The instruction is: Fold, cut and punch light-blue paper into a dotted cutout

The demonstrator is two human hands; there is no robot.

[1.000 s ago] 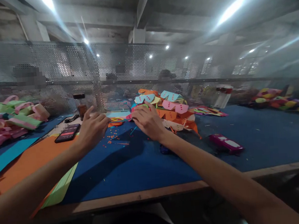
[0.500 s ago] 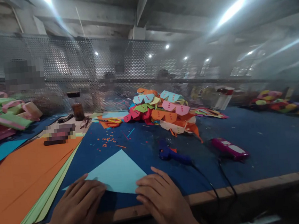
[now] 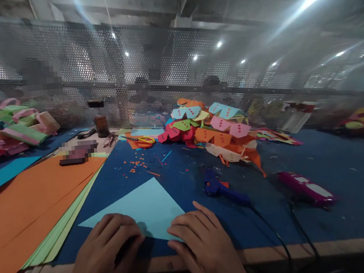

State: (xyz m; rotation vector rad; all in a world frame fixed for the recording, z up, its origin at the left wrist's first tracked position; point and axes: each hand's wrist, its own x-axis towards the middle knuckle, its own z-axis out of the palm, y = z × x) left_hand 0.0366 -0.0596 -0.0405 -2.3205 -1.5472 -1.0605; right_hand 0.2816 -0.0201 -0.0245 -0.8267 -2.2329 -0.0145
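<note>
A light blue sheet of paper [image 3: 150, 211], folded to a triangular shape, lies on the blue work surface in front of me, its point facing away. My left hand [image 3: 107, 247] rests at its near edge, with curled fingers and thumb brought together on the paper. At the right end of that edge, my right hand [image 3: 202, 239] has fingertips over the paper and the thumb below. The paper's lower edge is partly hidden by my fingers. A blue glue gun [image 3: 225, 189] lies to the right of my right hand.
Orange sheets [image 3: 44, 203] over green ones lie left. Yellow-handled scissors [image 3: 144, 142], paper scraps [image 3: 136, 164] and a pile of coloured paper masks [image 3: 219, 131] are farther back. A purple device [image 3: 307, 188] with a cord lies right. A jar [image 3: 101, 122] stands before the mesh screen [image 3: 164, 74].
My left hand has slid right along the near edge, uncovering the paper's left corner. My right hand stays at the right end. The whole view has shifted slightly.
</note>
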